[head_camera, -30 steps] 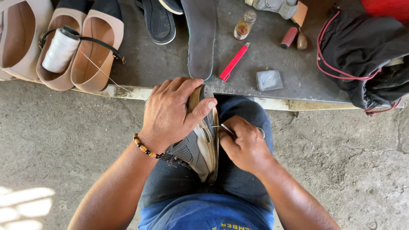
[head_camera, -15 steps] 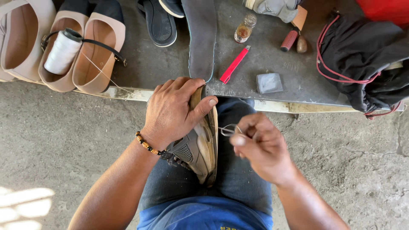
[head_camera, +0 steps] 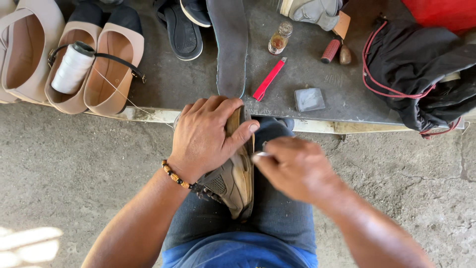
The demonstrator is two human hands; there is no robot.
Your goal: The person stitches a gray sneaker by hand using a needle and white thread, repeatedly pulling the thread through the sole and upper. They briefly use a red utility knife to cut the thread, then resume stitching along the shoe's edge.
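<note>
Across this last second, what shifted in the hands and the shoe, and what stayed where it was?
The right hand, first pressed against the shoe at its sole edge, pulled out to the right and now sits blurred beside it, fingertips pinched on something thin. The left hand kept its clamp over the shoe on the lap. The thread spool, red cutter and insole did not move.

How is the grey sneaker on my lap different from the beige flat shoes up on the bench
The grey sneaker lies on its side on the lap, gripped by the left hand; the beige flat shoes rest upright on the bench, untouched. The sneaker looks closed and worn; the flats are open-topped with black straps. Both are footwear.
</note>
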